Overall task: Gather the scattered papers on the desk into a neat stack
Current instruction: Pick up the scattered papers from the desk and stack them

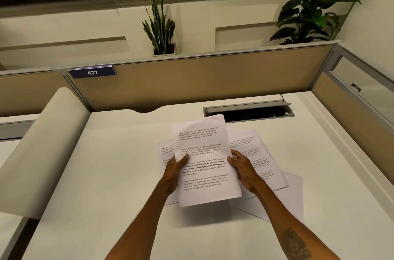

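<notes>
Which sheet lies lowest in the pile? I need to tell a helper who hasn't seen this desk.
On the white desk, look right of the held papers. The lowest sheet lies nearest the person, under the printed pages. It alone shows no text.

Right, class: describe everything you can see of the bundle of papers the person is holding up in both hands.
The held bundle is several white printed sheets; offset edges show at its top. The front page carries four short blocks of black text, the third partly bold. It is lifted and tilted slightly, above other sheets lying on the desk. The left hand pinches its left edge, thumb on the front; the right hand grips its right edge. It is not yet squared.
</notes>
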`<state>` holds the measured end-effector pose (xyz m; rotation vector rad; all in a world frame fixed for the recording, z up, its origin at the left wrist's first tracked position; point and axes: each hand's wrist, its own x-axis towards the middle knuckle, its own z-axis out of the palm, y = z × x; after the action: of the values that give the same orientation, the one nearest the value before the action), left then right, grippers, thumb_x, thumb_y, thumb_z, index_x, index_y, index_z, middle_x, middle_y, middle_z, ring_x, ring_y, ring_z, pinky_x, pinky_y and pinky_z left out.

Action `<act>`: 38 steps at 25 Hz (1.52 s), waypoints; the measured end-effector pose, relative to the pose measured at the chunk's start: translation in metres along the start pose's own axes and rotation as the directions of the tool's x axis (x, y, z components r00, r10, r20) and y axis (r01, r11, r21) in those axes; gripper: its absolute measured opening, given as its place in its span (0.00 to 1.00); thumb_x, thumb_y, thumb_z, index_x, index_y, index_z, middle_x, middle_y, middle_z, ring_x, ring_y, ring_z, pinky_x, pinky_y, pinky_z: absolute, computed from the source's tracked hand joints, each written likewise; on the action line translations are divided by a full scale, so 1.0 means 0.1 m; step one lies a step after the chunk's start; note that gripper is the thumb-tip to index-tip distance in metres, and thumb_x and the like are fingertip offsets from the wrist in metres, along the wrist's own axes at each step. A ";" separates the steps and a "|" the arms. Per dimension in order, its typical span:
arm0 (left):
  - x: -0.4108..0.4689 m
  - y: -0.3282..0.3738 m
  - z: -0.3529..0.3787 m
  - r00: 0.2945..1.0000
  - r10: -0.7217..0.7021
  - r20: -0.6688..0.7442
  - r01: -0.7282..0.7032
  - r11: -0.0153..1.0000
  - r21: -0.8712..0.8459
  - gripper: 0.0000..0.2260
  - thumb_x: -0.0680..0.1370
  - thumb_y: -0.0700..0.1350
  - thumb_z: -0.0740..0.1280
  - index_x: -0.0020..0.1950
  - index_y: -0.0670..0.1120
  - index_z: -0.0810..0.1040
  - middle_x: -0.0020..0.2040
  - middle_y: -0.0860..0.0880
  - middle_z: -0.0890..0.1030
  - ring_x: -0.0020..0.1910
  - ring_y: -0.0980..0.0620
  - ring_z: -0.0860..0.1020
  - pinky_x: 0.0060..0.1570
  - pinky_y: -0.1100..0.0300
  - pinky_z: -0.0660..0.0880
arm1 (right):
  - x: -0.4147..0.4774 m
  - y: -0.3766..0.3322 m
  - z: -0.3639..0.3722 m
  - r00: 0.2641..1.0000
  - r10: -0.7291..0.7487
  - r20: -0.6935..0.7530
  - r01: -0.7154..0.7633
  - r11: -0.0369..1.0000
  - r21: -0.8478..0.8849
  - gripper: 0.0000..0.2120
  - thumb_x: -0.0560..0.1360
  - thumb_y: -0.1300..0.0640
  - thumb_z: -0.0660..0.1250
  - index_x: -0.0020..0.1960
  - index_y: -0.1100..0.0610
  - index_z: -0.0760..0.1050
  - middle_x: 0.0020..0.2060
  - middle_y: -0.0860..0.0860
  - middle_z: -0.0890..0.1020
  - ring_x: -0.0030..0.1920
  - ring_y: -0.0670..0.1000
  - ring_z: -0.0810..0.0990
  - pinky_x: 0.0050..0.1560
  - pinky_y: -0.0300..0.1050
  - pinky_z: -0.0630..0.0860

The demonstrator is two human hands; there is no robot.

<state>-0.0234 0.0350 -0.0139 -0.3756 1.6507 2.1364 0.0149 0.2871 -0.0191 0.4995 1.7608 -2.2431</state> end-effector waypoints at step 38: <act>0.12 -0.08 -0.19 0.969 0.111 -0.219 -0.093 0.992 0.090 0.17 0.82 0.41 0.68 0.69 0.37 0.76 0.61 0.36 0.83 0.59 0.33 0.82 0.61 0.35 0.79 | 0.03 -0.37 -1.59 0.940 -0.097 -0.326 0.056 0.990 -0.131 0.15 0.76 0.62 0.71 0.62 0.58 0.79 0.57 0.60 0.85 0.48 0.58 0.86 0.48 0.50 0.82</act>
<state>-0.0311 0.0199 -0.0310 -0.5351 1.9114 2.1604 0.0161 0.4506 -0.0213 0.8388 2.0954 -2.1862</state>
